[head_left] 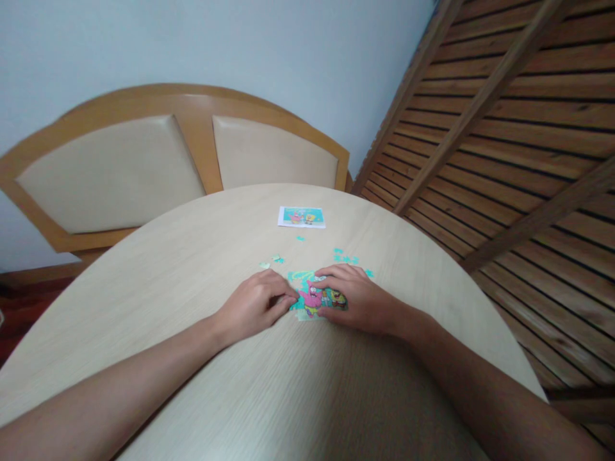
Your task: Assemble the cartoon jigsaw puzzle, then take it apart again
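A partly joined jigsaw puzzle (313, 298) lies flat on the table, showing a pink starfish figure and a yellow square figure on teal. My left hand (259, 301) is at its left edge, thumb and forefinger pinched on a small teal puzzle piece (293, 305) that the fingertips mostly cover. My right hand (358, 298) rests over the puzzle's right part with its fingers apart, hiding some of the picture. Several loose teal pieces (346, 259) lie beyond the right hand. Pale loose pieces (264, 265) lie beyond the left hand.
A reference picture card (302, 218) with the same figures lies further back on the round wooden table (192, 256). Behind the table stands a padded wooden bench back (192, 96) against the wall. Slatted wood panelling (504, 160) rises on the right.
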`<state>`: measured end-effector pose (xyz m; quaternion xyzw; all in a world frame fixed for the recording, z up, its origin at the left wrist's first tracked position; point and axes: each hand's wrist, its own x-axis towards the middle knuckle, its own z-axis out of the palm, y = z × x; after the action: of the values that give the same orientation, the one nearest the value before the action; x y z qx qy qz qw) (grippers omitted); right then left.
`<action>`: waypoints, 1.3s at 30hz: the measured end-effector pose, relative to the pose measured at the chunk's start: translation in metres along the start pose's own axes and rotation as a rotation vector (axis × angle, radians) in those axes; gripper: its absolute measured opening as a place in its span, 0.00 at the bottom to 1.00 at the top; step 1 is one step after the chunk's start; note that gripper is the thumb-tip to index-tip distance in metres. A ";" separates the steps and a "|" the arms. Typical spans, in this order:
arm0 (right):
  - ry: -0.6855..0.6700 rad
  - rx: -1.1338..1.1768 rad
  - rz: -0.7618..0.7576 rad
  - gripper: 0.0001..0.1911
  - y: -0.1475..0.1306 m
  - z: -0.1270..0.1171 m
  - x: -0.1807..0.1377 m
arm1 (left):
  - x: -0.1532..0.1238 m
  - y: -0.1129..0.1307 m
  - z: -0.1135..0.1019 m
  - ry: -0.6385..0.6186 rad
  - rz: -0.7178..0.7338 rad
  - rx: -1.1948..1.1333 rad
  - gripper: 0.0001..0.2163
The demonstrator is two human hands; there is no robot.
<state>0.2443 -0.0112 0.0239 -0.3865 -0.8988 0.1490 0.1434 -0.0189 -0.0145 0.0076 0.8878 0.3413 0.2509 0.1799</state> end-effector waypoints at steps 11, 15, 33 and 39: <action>0.008 0.002 0.000 0.23 -0.001 0.000 -0.001 | 0.000 0.000 0.000 -0.012 0.054 0.072 0.09; 0.007 -0.007 -0.007 0.23 0.000 0.001 -0.001 | 0.001 0.000 0.000 -0.016 0.063 0.100 0.09; 0.008 0.010 0.005 0.24 0.001 0.001 -0.001 | 0.000 0.005 -0.005 0.006 0.059 0.283 0.12; -0.025 0.017 0.013 0.24 0.000 -0.002 -0.001 | -0.002 -0.018 -0.017 0.261 -0.293 0.365 0.11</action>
<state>0.2451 -0.0114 0.0252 -0.3891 -0.8967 0.1624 0.1347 -0.0390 -0.0006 0.0119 0.8068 0.5261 0.2689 0.0055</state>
